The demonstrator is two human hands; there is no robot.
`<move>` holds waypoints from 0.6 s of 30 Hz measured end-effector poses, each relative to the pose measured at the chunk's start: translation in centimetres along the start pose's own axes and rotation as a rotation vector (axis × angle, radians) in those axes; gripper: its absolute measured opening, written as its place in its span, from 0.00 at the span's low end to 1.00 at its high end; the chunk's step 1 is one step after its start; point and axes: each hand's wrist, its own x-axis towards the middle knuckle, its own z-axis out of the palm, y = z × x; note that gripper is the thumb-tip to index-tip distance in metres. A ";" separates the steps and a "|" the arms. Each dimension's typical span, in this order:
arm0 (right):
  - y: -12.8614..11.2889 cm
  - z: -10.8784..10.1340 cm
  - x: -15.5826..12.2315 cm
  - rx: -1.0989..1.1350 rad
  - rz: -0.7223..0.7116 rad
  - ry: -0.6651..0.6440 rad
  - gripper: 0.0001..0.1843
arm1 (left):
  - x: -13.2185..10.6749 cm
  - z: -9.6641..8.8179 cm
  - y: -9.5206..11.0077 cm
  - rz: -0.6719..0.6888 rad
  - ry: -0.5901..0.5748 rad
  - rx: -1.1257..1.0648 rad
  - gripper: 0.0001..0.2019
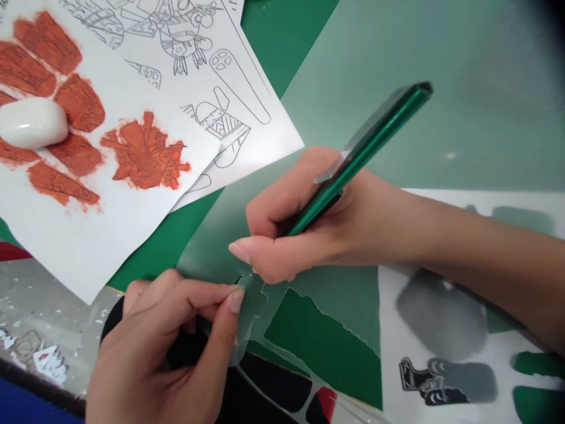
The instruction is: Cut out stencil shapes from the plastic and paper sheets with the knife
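Head view now, and centre stage is a thin translucent piece, its edge nipped between thumb and forefinger of the left hand, right beside the fingertips of the right hand. By those right fingers a green clip pen is held pencil-style, firmly closed on, its tip hidden from sight! Whether the piece is fully parted from the translucent sheet cannot be told. Danger here: the piece could be torn at its notches if tugged too hard, and should the hidden tip be sharp, the nearby left fingertips might be nicked by a slip. Farther out, beyond the left pinch, an orange-smeared paper is topped by a white rounded case, a line-drawn sheet being partly covered beneath.
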 end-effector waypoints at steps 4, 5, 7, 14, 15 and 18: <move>0.2 0.5 -0.1 0.041 -0.013 0.032 0.23 | 0.1 0.1 0.2 0.000 -0.003 -0.014 0.05; 0.2 0.6 -0.1 0.051 -0.017 0.040 0.24 | 0.2 0.1 0.2 -0.009 0.006 -0.020 0.05; 0.2 0.6 -0.2 0.064 -0.027 0.034 0.25 | 0.2 0.1 0.3 -0.022 0.015 -0.035 0.06; -0.1 -0.3 0.0 0.056 0.024 -0.072 0.24 | 0.0 0.1 0.1 -0.047 0.024 -0.042 0.04; -0.2 -0.4 0.1 0.069 0.033 -0.065 0.24 | -0.1 0.1 0.0 -0.048 0.020 -0.049 0.04; -0.2 -0.2 0.1 0.132 0.032 -0.022 0.24 | -0.2 0.2 -0.5 -0.054 0.028 -0.018 0.07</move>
